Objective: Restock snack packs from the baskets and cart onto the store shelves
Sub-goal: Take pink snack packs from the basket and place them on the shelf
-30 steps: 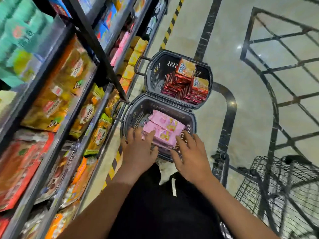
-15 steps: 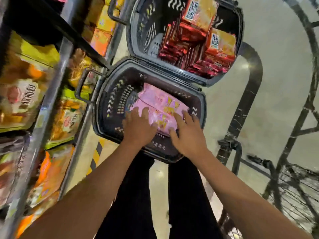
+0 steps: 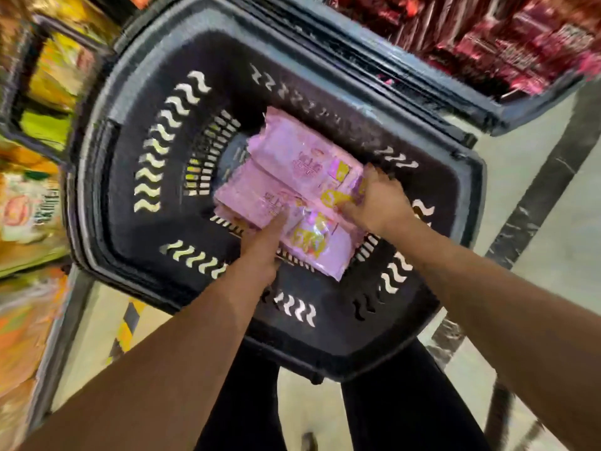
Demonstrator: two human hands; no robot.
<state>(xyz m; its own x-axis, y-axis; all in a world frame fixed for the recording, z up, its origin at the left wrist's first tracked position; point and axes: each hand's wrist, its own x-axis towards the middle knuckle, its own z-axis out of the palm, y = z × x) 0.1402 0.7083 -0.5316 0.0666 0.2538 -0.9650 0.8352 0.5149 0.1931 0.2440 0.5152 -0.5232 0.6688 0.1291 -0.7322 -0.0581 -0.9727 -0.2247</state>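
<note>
Left hand and right hand, fingers curled on opposite edges of the pink snack packs in the dark basket, apparently bracing the stack for lifting.

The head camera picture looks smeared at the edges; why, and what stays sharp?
Head view: motion blur streaks the red snack packs and the yellow shelf packs; the pink snack packs in the dark plastic basket read clearer; wide-angle lens bends the basket rim; glare glints on the pink wrappers.

You see your black trousers over the pale floor; left of them runs yellow-black tape, right a dark marble strip.
</note>
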